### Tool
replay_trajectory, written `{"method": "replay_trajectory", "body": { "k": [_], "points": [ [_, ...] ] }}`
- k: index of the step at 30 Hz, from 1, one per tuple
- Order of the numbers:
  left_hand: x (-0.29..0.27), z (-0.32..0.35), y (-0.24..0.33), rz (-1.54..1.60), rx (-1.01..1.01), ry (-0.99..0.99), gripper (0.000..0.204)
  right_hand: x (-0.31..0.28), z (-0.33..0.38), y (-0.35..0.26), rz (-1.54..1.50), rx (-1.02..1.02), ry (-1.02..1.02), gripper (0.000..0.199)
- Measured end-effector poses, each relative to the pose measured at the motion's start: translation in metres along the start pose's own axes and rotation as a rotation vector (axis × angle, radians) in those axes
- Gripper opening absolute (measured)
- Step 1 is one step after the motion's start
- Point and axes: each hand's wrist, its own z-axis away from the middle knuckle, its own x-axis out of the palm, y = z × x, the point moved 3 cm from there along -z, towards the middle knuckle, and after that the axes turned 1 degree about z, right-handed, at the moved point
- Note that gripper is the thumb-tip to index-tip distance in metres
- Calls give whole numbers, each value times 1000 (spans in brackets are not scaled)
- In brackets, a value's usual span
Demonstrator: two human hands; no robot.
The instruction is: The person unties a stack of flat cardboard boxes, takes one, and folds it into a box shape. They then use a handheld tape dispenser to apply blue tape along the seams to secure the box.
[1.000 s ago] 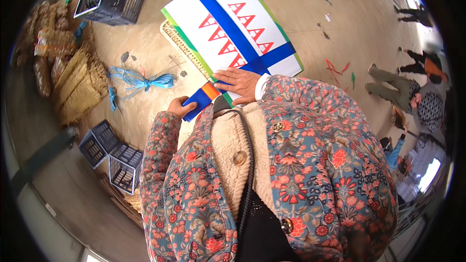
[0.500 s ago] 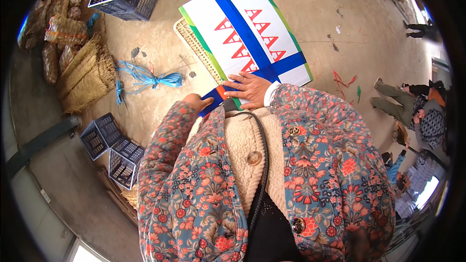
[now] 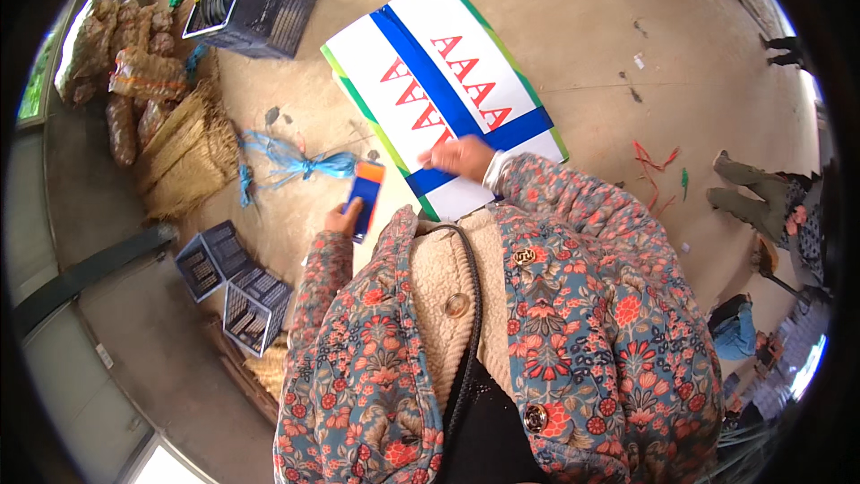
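Note:
My left hand [image 3: 345,215] is closed round a blue tape dispenser [image 3: 365,197] with an orange end, held upright just left of the carton. In front of me lies a white carton [image 3: 511,81] with green edges and red print. Wide blue tape [image 3: 430,67] runs along its length and crosses another blue strip near the end closest to me. Over that crossing is my right hand [image 3: 463,158], its fingers smeared by motion. Whether it touches the tape I cannot tell.
Left of the carton, a bundle of blue twine [image 3: 309,164] lies on the floor. Dark plastic crates [image 3: 287,13] stand at far left and near left. Woven sacking [image 3: 193,157] lies beside filled bags [image 3: 148,72]. Red string [image 3: 654,161] is at right, with people [image 3: 761,197] beyond.
My left hand has moved left and down, taking the tape dispenser away from the carton's near edge. My right hand has lifted from lying flat and its fingers have drawn in.

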Motion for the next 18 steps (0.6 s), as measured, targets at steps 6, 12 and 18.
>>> {"method": "replay_trajectory", "body": {
  "k": [6,12,18],
  "points": [
    [-64,77,88,137,507,-2,52,-15,-40,-39,-174,24,110,50],
    [-28,102,177,-7,554,-152,53,-14,-33,-87,-358,18,-26,35],
    [-6,89,223,-77,594,-173,56,-40,-35,-91,-750,143,82,24]
  ]
}}
